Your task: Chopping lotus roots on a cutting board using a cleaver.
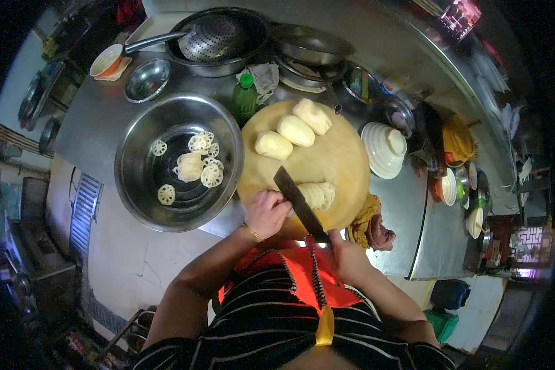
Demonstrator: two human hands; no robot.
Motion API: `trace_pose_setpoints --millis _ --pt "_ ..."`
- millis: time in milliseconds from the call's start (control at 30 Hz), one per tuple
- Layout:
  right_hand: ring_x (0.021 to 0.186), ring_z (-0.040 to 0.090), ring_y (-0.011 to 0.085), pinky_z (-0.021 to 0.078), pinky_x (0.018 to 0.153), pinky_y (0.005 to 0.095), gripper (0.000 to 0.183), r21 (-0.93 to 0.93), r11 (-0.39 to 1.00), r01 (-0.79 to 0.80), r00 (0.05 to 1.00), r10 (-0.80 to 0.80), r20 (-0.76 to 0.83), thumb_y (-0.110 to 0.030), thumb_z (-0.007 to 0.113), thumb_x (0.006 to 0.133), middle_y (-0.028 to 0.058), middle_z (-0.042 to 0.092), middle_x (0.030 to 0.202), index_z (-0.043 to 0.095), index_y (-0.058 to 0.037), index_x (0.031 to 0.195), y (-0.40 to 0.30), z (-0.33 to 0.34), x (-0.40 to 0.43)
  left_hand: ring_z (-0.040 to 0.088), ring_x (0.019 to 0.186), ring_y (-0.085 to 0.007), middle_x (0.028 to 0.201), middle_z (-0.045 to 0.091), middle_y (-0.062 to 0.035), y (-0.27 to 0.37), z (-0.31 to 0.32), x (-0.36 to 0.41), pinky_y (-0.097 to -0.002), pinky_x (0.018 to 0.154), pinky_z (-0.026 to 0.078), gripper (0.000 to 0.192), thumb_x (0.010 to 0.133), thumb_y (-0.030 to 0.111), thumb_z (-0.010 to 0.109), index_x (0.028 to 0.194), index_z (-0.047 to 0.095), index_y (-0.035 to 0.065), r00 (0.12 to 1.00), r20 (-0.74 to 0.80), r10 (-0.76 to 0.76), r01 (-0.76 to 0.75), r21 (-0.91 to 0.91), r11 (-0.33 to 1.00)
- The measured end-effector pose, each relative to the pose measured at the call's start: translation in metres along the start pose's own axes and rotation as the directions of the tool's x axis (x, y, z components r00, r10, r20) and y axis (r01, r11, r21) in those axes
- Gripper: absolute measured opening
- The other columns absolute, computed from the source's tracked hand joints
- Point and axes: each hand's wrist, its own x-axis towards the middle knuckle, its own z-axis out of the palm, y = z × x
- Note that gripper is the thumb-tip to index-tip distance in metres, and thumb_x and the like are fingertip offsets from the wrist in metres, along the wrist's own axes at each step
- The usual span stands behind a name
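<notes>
A dark-bladed cleaver (299, 200) stands over a round cutting board (342, 162), its handle gripped by my right hand (351, 260). Sliced lotus root (318, 196) lies bunched just right of the blade. Left of the blade, the curled fingers of my left hand (268, 213) hold the lotus root's other end, mostly hidden beneath them. Three peeled root vegetables rest farther back on the board: a smooth one (273, 145), a second (296, 131) and a rough-ended one (312, 116). To the left, a large steel basin (134, 185) contains several lotus root slices (188, 166).
Behind the board stand a green-capped bottle (244, 98), a perforated ladle (210, 39) across a dark basin (254, 27), and a pan (312, 44). Stacked white bowls (384, 150) are upside down at right. Crumpled cloths (379, 233) lie by the board's right edge.
</notes>
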Motion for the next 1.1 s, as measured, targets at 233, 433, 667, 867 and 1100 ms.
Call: trace_pose_setpoints --millis 233,433,667,867,1100 --pt "0.066 0.058 0.0460 0.0449 0.057 0.0525 0.035 -0.009 0.996 -0.089 0.993 0.089 0.073 -0.017 0.054 0.086 0.0277 0.058 0.068 0.038 -0.0011 0.112 0.016 0.030 0.023 0.051 0.084 -0.0264 0.090 0.051 -0.0048 0.001 0.003 0.005 -0.0388 0.075 0.042 0.018 0.076 0.012 0.062 0.093 0.063 0.0134 1.000 -0.015 0.009 -0.009 -0.018 1.000" --pt "0.069 0.059 0.0458 0.0460 0.059 0.0516 0.032 0.054 0.999 0.006 1.000 -0.006 -0.012 -0.016 0.054 0.086 0.0280 0.059 0.071 0.038 -0.0025 0.110 0.002 0.014 0.023 0.051 0.085 -0.0267 0.091 0.052 -0.0050 -0.003 0.003 -0.002 -0.0385 0.075 0.043 0.017 0.076 0.011 0.061 0.093 0.063 0.0137 1.000 -0.019 0.009 -0.009 -0.003 1.000" --pt "0.069 0.059 0.0453 0.0452 0.059 0.0522 0.029 0.048 0.997 -0.056 0.998 0.055 0.024 -0.011 0.052 0.085 0.0278 0.058 0.071 0.040 -0.0023 0.110 0.008 0.018 0.012 0.051 0.087 -0.0271 0.093 0.051 -0.0054 -0.001 0.005 -0.003 -0.0389 0.078 0.043 0.019 0.074 0.012 0.062 0.093 0.062 0.0135 1.000 0.029 -0.010 0.010 -0.003 1.000" --pt "0.069 0.059 0.0455 0.0444 0.058 0.0518 0.023 0.064 0.998 0.022 0.998 -0.018 -0.053 -0.015 0.052 0.087 0.0264 0.058 0.070 0.040 -0.0022 0.102 0.002 0.021 0.032 0.051 0.087 -0.0274 0.093 0.050 -0.0053 -0.005 0.006 -0.004 -0.0390 0.076 0.044 0.021 0.073 0.010 0.063 0.094 0.060 0.0144 1.000 -0.011 0.021 -0.021 0.006 1.000" --pt "0.068 0.059 0.0446 0.0452 0.058 0.0510 0.028 0.116 0.993 -0.006 1.000 0.005 0.005 -0.019 0.054 0.087 0.0246 0.059 0.070 0.040 -0.0033 0.105 0.000 0.003 -0.007 0.051 0.087 -0.0283 0.093 0.050 -0.0060 -0.008 0.007 -0.009 -0.0389 0.074 0.044 0.021 0.072 0.008 0.063 0.092 0.060 0.0139 0.999 -0.004 0.034 -0.033 0.021 0.999"
